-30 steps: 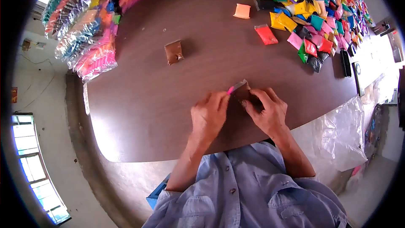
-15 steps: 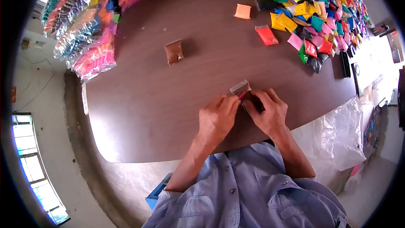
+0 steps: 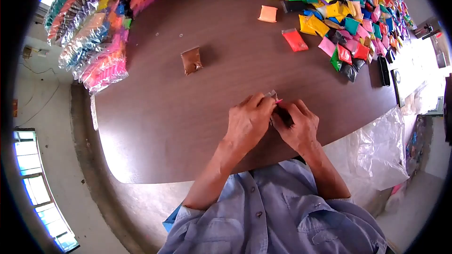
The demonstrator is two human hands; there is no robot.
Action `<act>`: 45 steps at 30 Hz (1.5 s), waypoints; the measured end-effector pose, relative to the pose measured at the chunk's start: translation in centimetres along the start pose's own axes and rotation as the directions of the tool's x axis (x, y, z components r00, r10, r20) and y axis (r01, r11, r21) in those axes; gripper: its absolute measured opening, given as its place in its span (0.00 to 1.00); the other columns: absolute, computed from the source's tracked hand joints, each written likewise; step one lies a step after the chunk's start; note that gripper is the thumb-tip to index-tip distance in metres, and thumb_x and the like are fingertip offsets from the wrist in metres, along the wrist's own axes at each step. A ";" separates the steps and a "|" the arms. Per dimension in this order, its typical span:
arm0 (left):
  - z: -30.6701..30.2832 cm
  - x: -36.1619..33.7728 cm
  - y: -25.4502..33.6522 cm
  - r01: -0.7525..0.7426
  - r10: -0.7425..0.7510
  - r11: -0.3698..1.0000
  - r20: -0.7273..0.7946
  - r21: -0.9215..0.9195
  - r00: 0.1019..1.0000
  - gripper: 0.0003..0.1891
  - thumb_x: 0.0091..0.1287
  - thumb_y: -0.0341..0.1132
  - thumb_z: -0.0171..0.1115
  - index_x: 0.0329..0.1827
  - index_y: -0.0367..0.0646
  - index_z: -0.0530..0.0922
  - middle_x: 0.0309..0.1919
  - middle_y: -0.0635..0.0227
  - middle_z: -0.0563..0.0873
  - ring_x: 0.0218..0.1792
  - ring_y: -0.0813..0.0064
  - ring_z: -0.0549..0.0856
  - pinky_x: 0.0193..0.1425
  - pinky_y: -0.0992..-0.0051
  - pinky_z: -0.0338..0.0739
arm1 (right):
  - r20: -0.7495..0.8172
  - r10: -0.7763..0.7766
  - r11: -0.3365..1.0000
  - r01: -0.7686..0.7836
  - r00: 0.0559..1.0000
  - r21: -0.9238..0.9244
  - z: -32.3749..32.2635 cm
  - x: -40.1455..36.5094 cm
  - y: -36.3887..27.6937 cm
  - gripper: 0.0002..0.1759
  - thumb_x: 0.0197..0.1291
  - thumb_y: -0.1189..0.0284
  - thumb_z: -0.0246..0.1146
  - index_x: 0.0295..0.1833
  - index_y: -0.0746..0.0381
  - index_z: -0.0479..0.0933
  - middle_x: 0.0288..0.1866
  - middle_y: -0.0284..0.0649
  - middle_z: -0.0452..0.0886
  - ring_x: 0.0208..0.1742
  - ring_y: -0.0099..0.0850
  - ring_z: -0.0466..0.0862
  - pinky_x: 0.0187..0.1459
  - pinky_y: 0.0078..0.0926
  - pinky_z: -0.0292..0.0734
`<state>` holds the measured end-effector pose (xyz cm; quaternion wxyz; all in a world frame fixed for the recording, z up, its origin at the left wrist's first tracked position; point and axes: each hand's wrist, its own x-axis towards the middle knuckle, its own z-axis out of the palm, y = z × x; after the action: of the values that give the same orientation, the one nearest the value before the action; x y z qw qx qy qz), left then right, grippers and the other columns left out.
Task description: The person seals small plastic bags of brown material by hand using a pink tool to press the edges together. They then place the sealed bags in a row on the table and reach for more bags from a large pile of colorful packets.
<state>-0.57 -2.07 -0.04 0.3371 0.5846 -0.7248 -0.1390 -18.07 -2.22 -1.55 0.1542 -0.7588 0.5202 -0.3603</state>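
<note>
Close to the table's near edge, my left hand (image 3: 249, 120) and my right hand (image 3: 299, 124) meet with fingers bent and pinched. Between them is a small plastic packet (image 3: 271, 94), mostly covered by my left fingers; only its pale clear end shows. A bit of pink (image 3: 278, 101) sticks out at the fingertips, too small to make out. Farther up the table lie a brown packet (image 3: 191, 61) to the left, a red packet (image 3: 294, 40) and a peach packet (image 3: 268, 14) to the right.
A big heap of coloured packets (image 3: 329, 9) covers the far right of the brown table (image 3: 155, 113). Clear-wrapped rows of packets (image 3: 106, 61) stand at the far left. A black case (image 3: 384, 71) lies at the right edge, above a clear plastic bag (image 3: 376, 146).
My left hand has shifted slightly right and up, and now covers more of the packet's clear end. My right hand stays nearly in place. The pink bit shows a little higher.
</note>
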 end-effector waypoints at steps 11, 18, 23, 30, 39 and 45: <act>-1.4 0.8 0.1 0.125 -0.121 0.991 0.061 -0.054 0.991 0.02 0.70 0.31 0.72 0.43 0.44 0.89 0.36 0.64 0.89 0.36 0.55 0.90 0.40 0.61 0.85 | -0.016 0.002 1.000 -0.002 1.000 0.023 -0.3 0.1 -0.2 0.13 0.57 0.67 0.82 0.44 0.54 0.86 0.38 0.34 0.86 0.33 0.36 0.90 0.31 0.34 0.85; -0.8 -0.8 -1.4 0.127 -0.127 0.992 -0.002 -0.026 0.992 0.03 0.70 0.29 0.73 0.43 0.42 0.89 0.36 0.61 0.89 0.34 0.55 0.90 0.39 0.61 0.84 | -0.016 -0.048 0.998 0.049 0.999 0.035 -0.2 -0.2 0.2 0.13 0.56 0.68 0.82 0.44 0.55 0.86 0.38 0.35 0.87 0.33 0.35 0.90 0.31 0.34 0.85; -1.6 -1.3 -0.9 0.223 -0.227 0.970 -0.027 -0.097 0.974 0.03 0.69 0.26 0.73 0.43 0.41 0.88 0.35 0.59 0.89 0.33 0.55 0.90 0.37 0.63 0.84 | -0.030 -0.040 0.995 0.042 0.999 0.093 -0.4 -0.2 0.1 0.11 0.56 0.71 0.80 0.43 0.56 0.87 0.39 0.36 0.88 0.33 0.36 0.90 0.30 0.34 0.84; -0.5 -2.7 -1.0 0.154 -0.155 0.988 -0.061 -0.007 0.986 0.03 0.69 0.28 0.75 0.43 0.44 0.88 0.37 0.60 0.91 0.36 0.52 0.91 0.38 0.61 0.86 | -0.036 -0.060 0.995 0.062 0.998 0.081 -0.1 -0.5 0.6 0.10 0.57 0.72 0.79 0.43 0.56 0.87 0.39 0.36 0.88 0.32 0.36 0.89 0.31 0.34 0.84; -5.1 -5.5 -5.3 0.360 -0.358 0.932 -0.313 -0.054 0.880 0.04 0.73 0.31 0.74 0.45 0.42 0.90 0.36 0.61 0.93 0.33 0.71 0.91 0.41 0.70 0.85 | -0.042 -0.225 0.973 0.227 0.973 0.042 -1.1 -0.7 0.3 0.14 0.58 0.72 0.76 0.51 0.60 0.89 0.57 0.40 0.88 0.57 0.44 0.89 0.52 0.41 0.84; -11.1 -7.2 -11.7 0.511 -0.457 0.858 -0.526 -0.049 0.717 0.05 0.76 0.34 0.72 0.45 0.42 0.89 0.31 0.64 0.90 0.29 0.75 0.87 0.38 0.71 0.83 | 0.308 -0.283 0.940 0.326 0.908 -0.097 -2.3 -2.3 -0.4 0.29 0.64 0.67 0.73 0.69 0.66 0.81 0.76 0.47 0.79 0.75 0.47 0.80 0.72 0.51 0.74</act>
<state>16.12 3.61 -1.23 0.4421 0.7848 -0.4338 -0.0227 -19.87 0.33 -0.61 0.1144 -0.8845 0.3920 -0.2258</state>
